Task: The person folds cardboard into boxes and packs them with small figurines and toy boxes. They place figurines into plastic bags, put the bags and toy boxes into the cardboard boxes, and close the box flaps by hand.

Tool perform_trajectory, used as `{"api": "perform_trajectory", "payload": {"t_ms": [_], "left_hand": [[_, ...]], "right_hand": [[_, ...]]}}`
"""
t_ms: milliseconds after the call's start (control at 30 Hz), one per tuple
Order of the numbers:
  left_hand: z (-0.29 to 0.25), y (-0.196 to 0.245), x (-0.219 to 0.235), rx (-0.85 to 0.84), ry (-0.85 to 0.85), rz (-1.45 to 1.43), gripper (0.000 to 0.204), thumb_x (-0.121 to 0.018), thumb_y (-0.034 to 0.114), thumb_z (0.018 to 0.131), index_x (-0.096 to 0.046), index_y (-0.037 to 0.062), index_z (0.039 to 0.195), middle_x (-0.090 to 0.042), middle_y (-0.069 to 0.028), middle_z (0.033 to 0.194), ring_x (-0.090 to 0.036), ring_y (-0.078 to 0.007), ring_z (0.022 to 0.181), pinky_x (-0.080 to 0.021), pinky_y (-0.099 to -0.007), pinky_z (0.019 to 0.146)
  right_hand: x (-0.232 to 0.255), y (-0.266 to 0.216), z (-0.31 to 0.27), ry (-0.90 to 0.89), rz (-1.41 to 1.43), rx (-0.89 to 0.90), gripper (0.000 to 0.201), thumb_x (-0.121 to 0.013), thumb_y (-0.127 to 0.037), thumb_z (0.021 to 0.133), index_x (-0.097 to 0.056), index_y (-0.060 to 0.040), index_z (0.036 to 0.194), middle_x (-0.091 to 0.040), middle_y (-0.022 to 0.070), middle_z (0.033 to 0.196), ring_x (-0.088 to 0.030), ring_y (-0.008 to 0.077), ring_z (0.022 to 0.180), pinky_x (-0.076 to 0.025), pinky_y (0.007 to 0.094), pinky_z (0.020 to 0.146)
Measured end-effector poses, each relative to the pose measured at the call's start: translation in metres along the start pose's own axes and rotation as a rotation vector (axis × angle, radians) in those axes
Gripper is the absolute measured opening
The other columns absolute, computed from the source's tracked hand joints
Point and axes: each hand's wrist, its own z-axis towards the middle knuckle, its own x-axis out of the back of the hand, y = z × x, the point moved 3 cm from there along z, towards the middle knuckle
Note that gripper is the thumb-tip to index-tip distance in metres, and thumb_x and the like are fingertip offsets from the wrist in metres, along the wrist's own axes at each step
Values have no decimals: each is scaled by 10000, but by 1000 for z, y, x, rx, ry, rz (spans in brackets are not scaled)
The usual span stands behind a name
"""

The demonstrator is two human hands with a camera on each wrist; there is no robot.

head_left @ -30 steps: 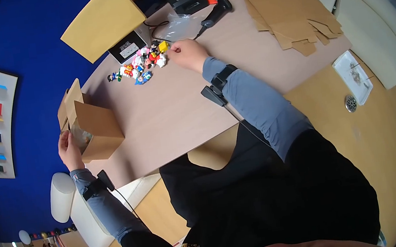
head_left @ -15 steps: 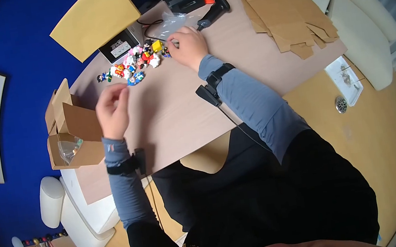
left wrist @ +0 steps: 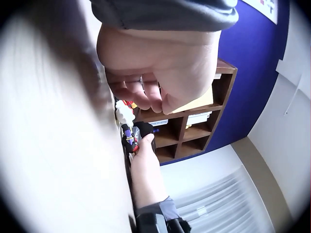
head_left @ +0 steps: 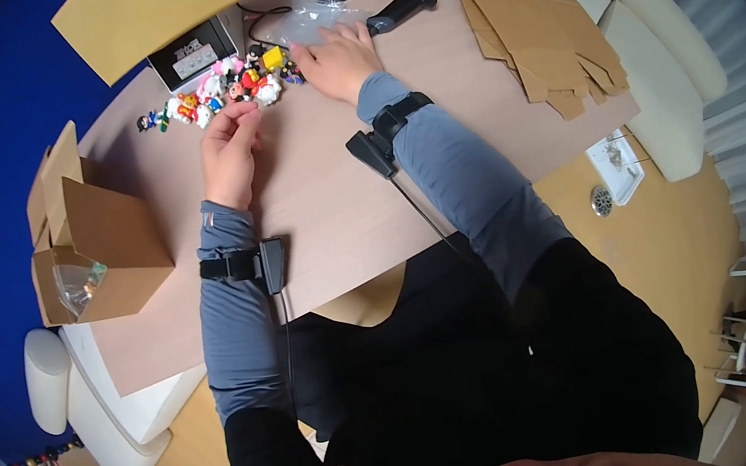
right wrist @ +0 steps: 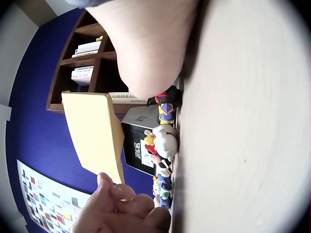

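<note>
Small colourful figurines [head_left: 227, 88] lie in a cluster on the table. The left hand [head_left: 229, 155] hovers at the cluster's near side, fingers loosely bent, with nothing visible in its grasp. At the right end, beside a figurine with a yellow block [head_left: 274, 57], the right hand [head_left: 339, 63] is palm down, fingers extended toward a clear plastic bag [head_left: 308, 23]. In the left wrist view, a white figurine [left wrist: 125, 113] is below the left fingers [left wrist: 141, 94]. The right wrist view has a purple-and-yellow figurine [right wrist: 166, 112] close to the right hand [right wrist: 148, 48]; its fingers are hidden there.
An open cardboard box [head_left: 124, 237] holding a clear bag stands at the table's left. Behind the figurines are a black-and-white box [head_left: 192, 57] and a yellow panel [head_left: 151, 17]. A black handheld scanner [head_left: 404, 3] and flattened cardboard [head_left: 539, 27] lie to the right.
My left hand has left the cardboard box and come right to the figurines. My right hand's curled fingers have straightened toward the plastic bag. The head view has shifted.
</note>
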Motion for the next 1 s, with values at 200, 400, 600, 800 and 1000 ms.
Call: {"api": "perform_trajectory", "payload": {"t_ms": [200, 400, 600, 800, 1000], "left_hand": [[-4, -1, 0, 33, -10, 58, 120, -675, 109, 963, -704, 51, 1064, -654, 44, 874, -533, -38, 701, -424, -201, 629], [-8, -1, -1, 25, -1, -8, 126, -679, 101, 957, -702, 52, 1071, -642, 48, 856, -521, -33, 690, -412, -196, 606], [-6, 0, 2, 9, 72, 0, 386, -753, 149, 917, -621, 52, 1267, -628, 23, 997, -519, -49, 768, -434, -201, 651], [-10, 19, -1, -315, 191, 94, 805, -861, 177, 826, -418, 45, 1485, -554, -116, 1385, -584, -163, 1177, -485, -227, 826], [-8, 14, 4, -113, 98, -205, 249, -706, 130, 979, -649, 10, 1190, -722, -37, 1023, -655, -94, 913, -497, -221, 799]], "right_hand": [[2, -2, -1, -45, 84, 14, 546, -361, -475, 1050, -767, -121, 1137, -657, 127, 1321, -463, 322, 1360, -145, 564, 1223], [22, -2, 4, 261, 314, 36, 325, -562, -303, 965, -757, -73, 1086, -721, 121, 1155, -586, 273, 1204, -239, 550, 1171], [56, -31, -14, 471, 479, 229, 251, -608, -20, 855, -750, -36, 1062, -731, 144, 1063, -706, 332, 915, -572, 380, 798], [46, -61, -33, 138, 1088, 138, 236, -622, 3, 930, -707, 3, 1150, -734, 113, 1080, -707, 151, 875, -551, 245, 777], [41, -82, -36, -235, 1540, -93, 265, -644, -58, 967, -638, 32, 1217, -684, 53, 975, -654, 87, 848, -545, 232, 717]]}}
